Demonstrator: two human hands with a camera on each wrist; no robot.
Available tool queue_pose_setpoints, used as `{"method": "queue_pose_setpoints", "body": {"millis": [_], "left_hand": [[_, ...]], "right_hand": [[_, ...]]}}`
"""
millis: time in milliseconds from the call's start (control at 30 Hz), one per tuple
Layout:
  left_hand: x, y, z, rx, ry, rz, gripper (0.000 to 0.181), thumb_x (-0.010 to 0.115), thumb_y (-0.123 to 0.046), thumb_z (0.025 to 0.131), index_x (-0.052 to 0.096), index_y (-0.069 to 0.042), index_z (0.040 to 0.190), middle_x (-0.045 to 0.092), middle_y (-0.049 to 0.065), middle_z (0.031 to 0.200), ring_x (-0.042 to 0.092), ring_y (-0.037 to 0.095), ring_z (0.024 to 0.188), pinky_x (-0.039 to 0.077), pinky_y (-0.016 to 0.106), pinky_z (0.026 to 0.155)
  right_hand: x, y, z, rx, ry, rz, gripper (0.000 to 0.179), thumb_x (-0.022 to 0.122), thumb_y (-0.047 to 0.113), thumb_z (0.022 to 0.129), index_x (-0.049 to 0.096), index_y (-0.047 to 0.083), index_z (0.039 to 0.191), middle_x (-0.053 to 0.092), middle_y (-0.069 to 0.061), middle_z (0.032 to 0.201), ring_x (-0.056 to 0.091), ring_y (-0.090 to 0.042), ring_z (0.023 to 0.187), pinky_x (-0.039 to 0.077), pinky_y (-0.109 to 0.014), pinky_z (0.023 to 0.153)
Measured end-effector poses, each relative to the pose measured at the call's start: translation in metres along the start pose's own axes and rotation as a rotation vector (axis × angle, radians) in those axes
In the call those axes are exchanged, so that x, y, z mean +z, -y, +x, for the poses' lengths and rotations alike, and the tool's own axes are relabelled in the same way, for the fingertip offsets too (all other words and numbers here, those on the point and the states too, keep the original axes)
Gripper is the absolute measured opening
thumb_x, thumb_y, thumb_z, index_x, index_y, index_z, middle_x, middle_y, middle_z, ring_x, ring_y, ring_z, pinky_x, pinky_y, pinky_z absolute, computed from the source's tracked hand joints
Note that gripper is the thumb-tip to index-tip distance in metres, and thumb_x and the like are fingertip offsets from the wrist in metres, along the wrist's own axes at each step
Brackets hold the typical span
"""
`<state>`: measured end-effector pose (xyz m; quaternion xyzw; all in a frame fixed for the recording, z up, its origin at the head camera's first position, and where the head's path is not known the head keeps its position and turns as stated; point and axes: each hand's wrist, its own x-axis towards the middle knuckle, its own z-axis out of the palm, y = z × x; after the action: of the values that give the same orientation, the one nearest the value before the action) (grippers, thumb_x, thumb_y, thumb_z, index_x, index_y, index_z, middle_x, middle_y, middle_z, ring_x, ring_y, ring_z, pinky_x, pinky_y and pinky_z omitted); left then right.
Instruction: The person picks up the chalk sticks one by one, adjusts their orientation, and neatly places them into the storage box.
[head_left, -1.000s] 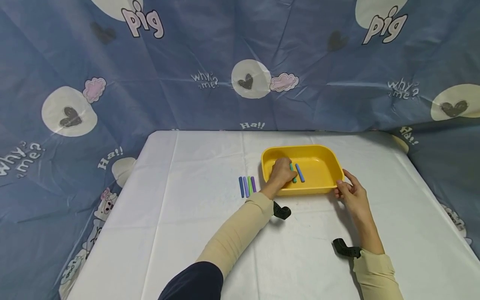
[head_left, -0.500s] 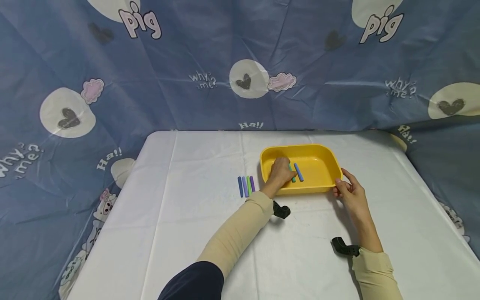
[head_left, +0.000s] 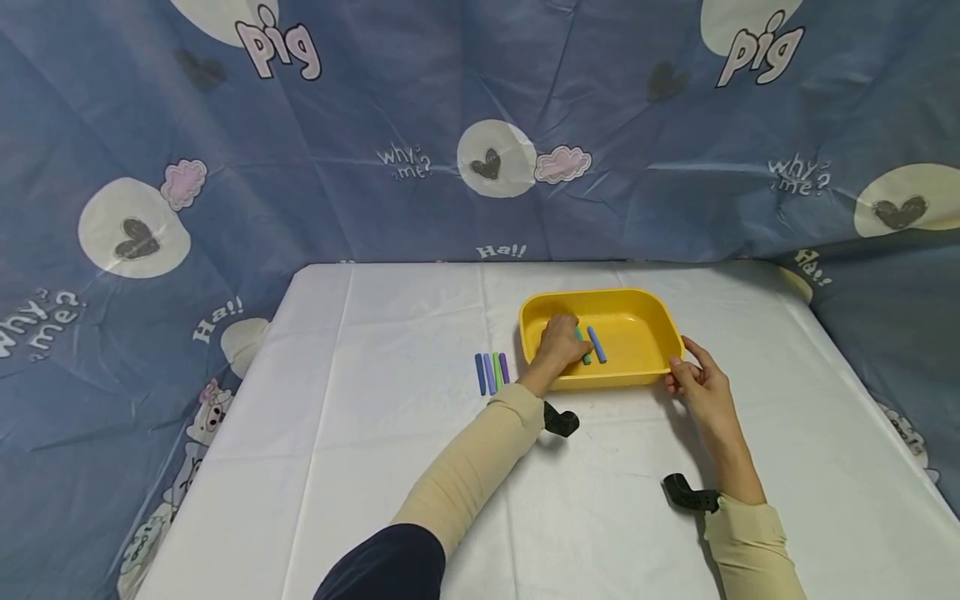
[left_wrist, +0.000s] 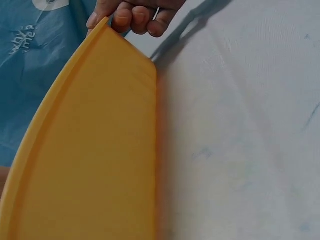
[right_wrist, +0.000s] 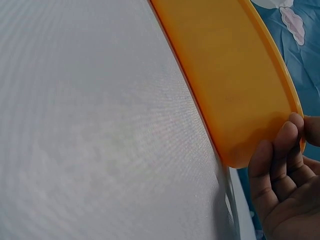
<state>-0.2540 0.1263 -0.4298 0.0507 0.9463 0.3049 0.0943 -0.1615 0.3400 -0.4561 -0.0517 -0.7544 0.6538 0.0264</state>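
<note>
A yellow plastic tray (head_left: 622, 379) stands on the white cloth. My left hand (head_left: 557, 346) reaches over its near wall into the left end, fingers pointing down. Next to the thumb lies a teal chalk-like stick (head_left: 587, 360), partly covered by the hand; I cannot tell whether the fingers grip it. A blue stick (head_left: 597, 345) lies just to its right on the tray floor. My right hand (head_left: 703, 383) pinches the tray's near right corner between thumb and fingers, also seen in the right wrist view, where the hand (right_wrist: 287, 185) holds the rim. The left hand's fingertips are hidden.
Left of the tray several sticks lie side by side on the cloth: a dark blue one (head_left: 481, 374), a lavender one (head_left: 490, 373), a green one (head_left: 498, 372) and a purple one (head_left: 505, 367). A blue printed curtain (head_left: 375, 200) hangs behind the table.
The view has shifted very slightly. Both hands, the tray and the sticks otherwise keep their places.
</note>
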Motion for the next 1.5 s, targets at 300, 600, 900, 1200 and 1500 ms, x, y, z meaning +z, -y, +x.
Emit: {"method": "queue_pose_setpoints", "body": {"millis": [300,600,900,1200,1500], "left_hand": [[-0.011,0.009,0.001,-0.001,0.057,-0.08,0.054,0.07,-0.025,0.085,0.053,-0.006,0.133,0.066,0.008,0.113,0.059,0.016,0.095,0.051,0.028,0.092],[-0.023,0.014,-0.007,0.006,0.056,-0.278,0.053,0.069,-0.024,0.086,0.051,-0.012,0.135,0.065,0.008,0.117,0.063,0.021,0.1,0.053,0.029,0.08],[-0.032,0.018,-0.015,0.037,0.082,-0.541,0.055,0.07,-0.016,0.085,0.049,-0.01,0.135,0.062,0.013,0.116,0.069,0.03,0.085,0.057,0.03,0.069],[-0.043,0.023,-0.025,0.04,0.109,-0.761,0.057,0.069,-0.01,0.085,0.047,-0.009,0.137,0.057,0.018,0.119,0.067,0.028,0.082,0.057,0.046,0.082],[-0.056,0.031,-0.032,0.05,0.103,-0.813,0.056,0.069,-0.008,0.085,0.047,-0.009,0.137,0.054,0.021,0.126,0.065,0.039,0.097,0.056,0.046,0.082]], "right_hand": [[0.001,0.001,-0.002,-0.003,0.015,0.021,0.067,0.055,0.026,0.095,0.023,0.005,0.149,0.064,0.011,0.075,0.06,-0.002,0.066,0.052,-0.013,0.061],[-0.001,0.001,-0.002,-0.014,0.019,0.022,0.066,0.056,0.028,0.094,0.026,0.007,0.149,0.064,0.011,0.075,0.06,0.0,0.064,0.052,-0.012,0.06],[0.0,0.003,-0.003,-0.024,0.028,0.028,0.066,0.056,0.027,0.095,0.024,0.006,0.149,0.064,0.009,0.076,0.06,-0.001,0.065,0.052,-0.012,0.06],[0.001,0.002,-0.003,-0.009,0.028,0.004,0.065,0.055,0.027,0.096,0.024,0.006,0.149,0.065,0.009,0.077,0.059,-0.001,0.066,0.052,-0.013,0.061],[0.001,0.002,-0.002,0.001,0.02,0.027,0.066,0.056,0.028,0.095,0.025,0.006,0.149,0.064,0.011,0.076,0.059,0.0,0.065,0.052,-0.012,0.061]]}}
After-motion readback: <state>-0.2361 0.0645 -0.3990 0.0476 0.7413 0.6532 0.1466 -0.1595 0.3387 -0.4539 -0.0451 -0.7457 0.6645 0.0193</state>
